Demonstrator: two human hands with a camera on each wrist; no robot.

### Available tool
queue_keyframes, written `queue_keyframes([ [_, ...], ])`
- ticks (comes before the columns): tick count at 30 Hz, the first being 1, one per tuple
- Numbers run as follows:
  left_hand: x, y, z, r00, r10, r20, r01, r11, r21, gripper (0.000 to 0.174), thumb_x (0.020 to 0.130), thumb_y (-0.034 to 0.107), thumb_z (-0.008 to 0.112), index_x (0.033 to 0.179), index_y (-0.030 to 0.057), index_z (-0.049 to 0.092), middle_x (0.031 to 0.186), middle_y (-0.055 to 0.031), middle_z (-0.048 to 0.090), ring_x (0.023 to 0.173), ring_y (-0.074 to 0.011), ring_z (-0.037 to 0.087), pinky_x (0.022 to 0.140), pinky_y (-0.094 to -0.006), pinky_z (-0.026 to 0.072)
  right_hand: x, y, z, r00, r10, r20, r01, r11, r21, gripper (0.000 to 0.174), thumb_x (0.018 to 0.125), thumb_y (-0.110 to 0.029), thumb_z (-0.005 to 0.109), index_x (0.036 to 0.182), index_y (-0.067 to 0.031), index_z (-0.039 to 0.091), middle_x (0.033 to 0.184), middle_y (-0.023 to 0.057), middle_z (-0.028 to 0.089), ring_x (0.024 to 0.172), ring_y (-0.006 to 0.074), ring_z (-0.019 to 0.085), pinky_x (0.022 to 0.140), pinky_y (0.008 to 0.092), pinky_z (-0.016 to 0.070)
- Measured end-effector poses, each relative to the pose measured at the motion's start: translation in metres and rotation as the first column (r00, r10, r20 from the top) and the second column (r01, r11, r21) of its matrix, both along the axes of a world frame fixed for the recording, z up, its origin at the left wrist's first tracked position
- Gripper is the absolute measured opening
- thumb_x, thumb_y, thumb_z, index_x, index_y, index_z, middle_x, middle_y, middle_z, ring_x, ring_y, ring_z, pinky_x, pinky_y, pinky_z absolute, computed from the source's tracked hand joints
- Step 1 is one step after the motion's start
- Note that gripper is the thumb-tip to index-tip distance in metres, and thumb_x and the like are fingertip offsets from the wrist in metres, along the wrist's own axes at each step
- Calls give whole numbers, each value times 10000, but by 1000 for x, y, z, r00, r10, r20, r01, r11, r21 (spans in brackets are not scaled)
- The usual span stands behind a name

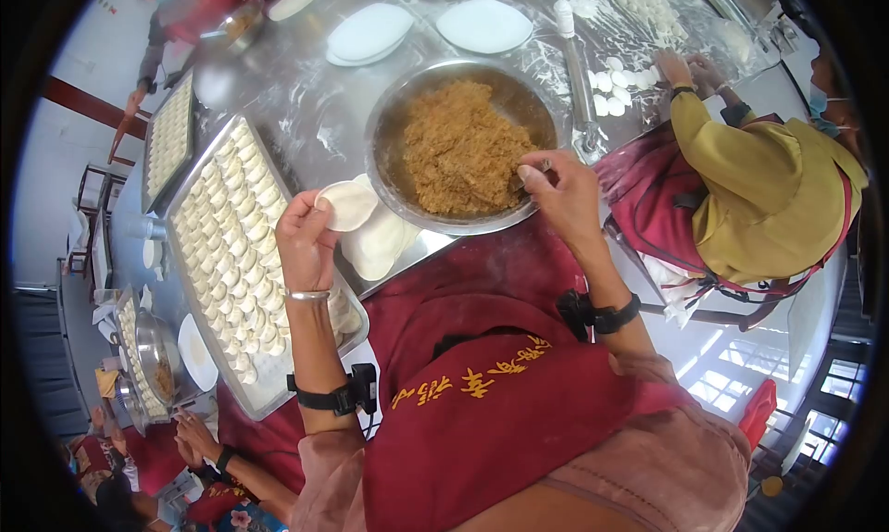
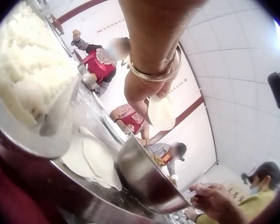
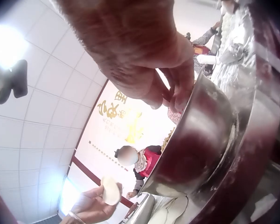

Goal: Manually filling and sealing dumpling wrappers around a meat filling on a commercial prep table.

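My left hand (image 1: pixel 307 240) pinches a round dumpling wrapper (image 1: pixel 347 205) by its edge, left of the filling bowl. In the left wrist view that wrapper (image 2: pixel 161 113) hangs from the fingers. My right hand (image 1: pixel 567 199) is at the right rim of the metal bowl (image 1: pixel 389 185), its thumb and fingers pinching a thin, pale utensil (image 2: pixel 192 191), mostly hidden by the hand. Brown minced filling (image 1: pixel 468 143) is heaped in the bowl. A stack of flat wrappers (image 1: pixel 378 242) lies at the table edge, just below the held one.
A tray (image 1: pixel 264 404) with rows of folded dumplings stands left, another tray (image 1: pixel 169 148) behind it. White plates (image 1: pixel 483 25) lie beyond the bowl. A rolling pin (image 1: pixel 579 87) and dough pieces (image 1: pixel 613 86) are to the right, near a seated person in yellow (image 1: pixel 769 199). Other people work around.
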State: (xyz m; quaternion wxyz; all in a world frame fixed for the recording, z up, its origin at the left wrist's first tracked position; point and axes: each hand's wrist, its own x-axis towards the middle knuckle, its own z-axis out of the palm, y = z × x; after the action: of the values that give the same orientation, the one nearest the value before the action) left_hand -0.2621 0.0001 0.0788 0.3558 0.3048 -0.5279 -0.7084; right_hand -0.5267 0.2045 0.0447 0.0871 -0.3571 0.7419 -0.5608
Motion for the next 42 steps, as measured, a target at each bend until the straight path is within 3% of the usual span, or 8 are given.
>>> queue_keyframes([
  [1, -2, 4, 1, 994, -28, -108, 37, 996, 78, 206, 938, 36, 554, 1127, -44, 562, 1110, -155, 648, 1036, -239, 649, 932, -398, 532, -1, -2, 1, 997, 23, -77, -23, 1000, 0, 144, 832, -115, 683, 900, 11, 700, 754, 139, 648, 679, 195, 622, 634, 304, 477],
  [3, -9, 19, 8, 965, -35, -261, 90, 976, 200, 193, 949, 31, 548, 1124, -51, 540, 1144, -173, 636, 1044, -255, 652, 955, -415, 535, -5, 3, 6, 1000, 16, -20, -16, 1000, -11, 134, 848, -99, 670, 905, 19, 699, 733, 119, 661, 641, 177, 624, 606, 300, 481],
  [7, -21, 51, 1, 968, -8, -251, 75, 962, 262, 234, 965, 59, 547, 1162, -65, 528, 1148, -179, 632, 1070, -264, 642, 953, -411, 534, -18, 18, 35, 988, -75, 136, 104, 972, -213, 138, 894, -86, 645, 947, 28, 702, 736, 80, 693, 608, 132, 640, 580, 269, 502],
  [10, -29, 70, -9, 967, -46, -251, 135, 927, 349, 282, 965, 60, 545, 1212, -74, 514, 1159, -178, 628, 1077, -264, 640, 955, -409, 533, -23, 10, 48, 968, -175, 181, 220, 937, -270, 139, 915, -76, 640, 992, 21, 704, 773, 61, 700, 653, 100, 655, 618, 231, 521],
  [13, -33, 84, -19, 960, -113, -256, 213, 889, 405, 359, 969, 73, 542, 1282, -91, 483, 1186, -177, 624, 1080, -261, 641, 952, -393, 530, -32, -7, 27, 973, -120, 200, 184, 920, -346, 147, 909, -69, 655, 1009, 28, 703, 777, 65, 705, 685, 102, 671, 641, 225, 533],
  [22, -29, 95, -27, 958, -164, -234, 258, 851, 458, 343, 971, 74, 539, 1273, -88, 517, 1166, -160, 649, 1043, -244, 659, 925, -382, 542, -25, -27, 12, 967, -101, 233, 157, 960, -234, 139, 911, -70, 643, 979, 39, 698, 759, 76, 704, 663, 98, 671, 608, 219, 536],
  [31, -30, 94, -30, 954, -168, -250, 269, 846, 460, 369, 983, 130, 547, 1275, -90, 501, 1212, -190, 628, 1098, -273, 641, 973, -396, 521, -23, -36, 8, 869, -62, 491, 215, 941, -262, 159, 914, -54, 609, 981, 77, 670, 779, 129, 690, 646, 160, 693, 573, 251, 570],
  [42, -49, 80, -14, 918, -94, -386, 269, 861, 431, 429, 999, 124, 480, 1377, -62, 403, 1340, -216, 535, 1237, -328, 546, 1064, -440, 443, -32, -26, 8, 636, 145, 758, 303, 856, -418, 202, 928, -13, 529, 1073, 128, 537, 989, 191, 632, 757, 296, 711, 651, 323, 629],
])
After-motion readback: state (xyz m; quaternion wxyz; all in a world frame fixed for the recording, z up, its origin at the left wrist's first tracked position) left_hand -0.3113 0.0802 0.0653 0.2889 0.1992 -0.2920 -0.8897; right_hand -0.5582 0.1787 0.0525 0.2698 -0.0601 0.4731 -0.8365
